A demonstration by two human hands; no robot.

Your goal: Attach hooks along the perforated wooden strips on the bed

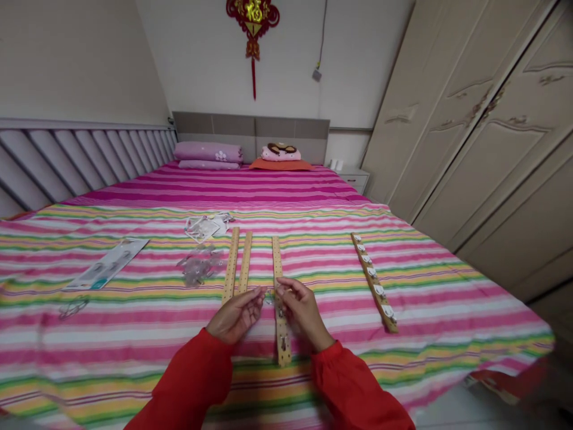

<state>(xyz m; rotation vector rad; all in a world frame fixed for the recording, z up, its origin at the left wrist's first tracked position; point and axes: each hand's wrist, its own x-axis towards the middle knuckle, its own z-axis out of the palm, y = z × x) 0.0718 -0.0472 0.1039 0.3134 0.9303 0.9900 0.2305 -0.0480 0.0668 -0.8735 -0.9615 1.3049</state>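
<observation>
From your head view, your left hand [242, 315] has its fingers nearly together by a small clear bit [269, 297]. Your right hand [303, 306] is curled, its fingertips at a wooden strip [277, 263] near the middle of the bed [452, 316]. You can't tell if either grips anything. Another strip with white hooks [373, 280] is nearer the bed's right edge.

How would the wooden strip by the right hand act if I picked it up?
The wooden strip would probably stay stiff, because it looks straight and solid. It's likely quite light, being so narrow. It probably won't roll, since it looks flat and lies along the striped cloth.
</observation>
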